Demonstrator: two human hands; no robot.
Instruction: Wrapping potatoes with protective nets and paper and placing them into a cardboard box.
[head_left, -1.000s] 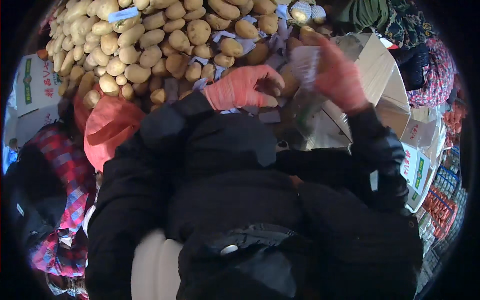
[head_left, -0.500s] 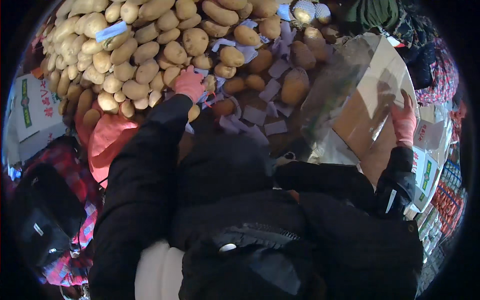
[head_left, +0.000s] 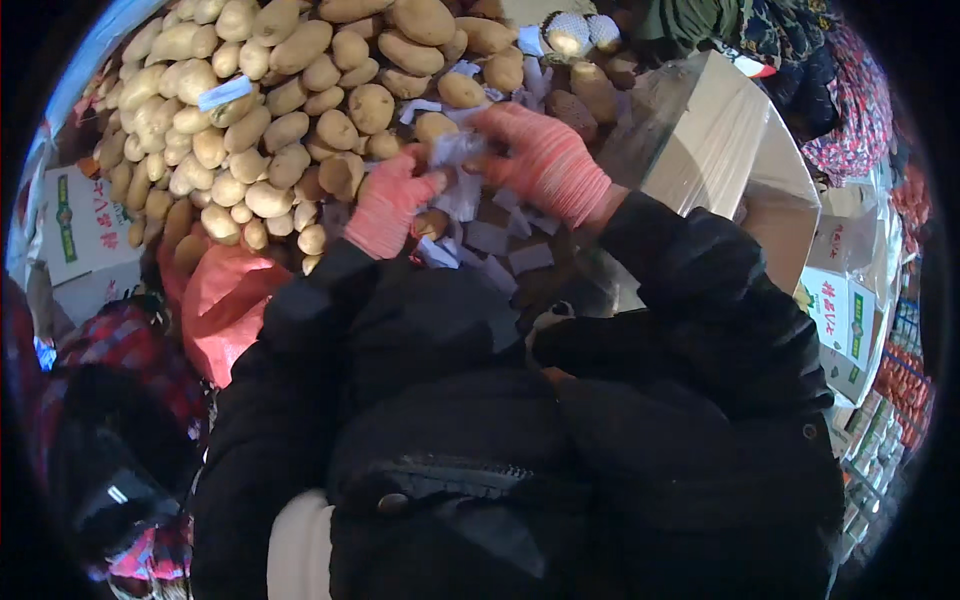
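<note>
My two hands, in pink gloves, meet over the front of a heap of potatoes (head_left: 270, 198). Between their fingertips is a small pale slip of paper (head_left: 457, 149), blurred by motion. My left hand (head_left: 393, 198) pinches it from the left, fingers closed. From the right, my right hand (head_left: 545, 162) has its fingers closed on the same slip. Just below them lies a potato (head_left: 430, 222) among pale paper scraps (head_left: 487, 237). Further potatoes lie close behind the hands, and whether any is under the slip I cannot tell.
An open cardboard box (head_left: 715, 130) with clear plastic stands at the right, and a printed white carton (head_left: 838, 315) beyond it. Left of me are a pink-red sack (head_left: 230, 305) and another white carton (head_left: 95, 225). Someone in camouflage clothing (head_left: 795, 70) is at the far right.
My right hand has left the cardboard box and come left to meet my left hand. My left hand has moved slightly down and right from the potatoes. Both now grip the pale slip.
</note>
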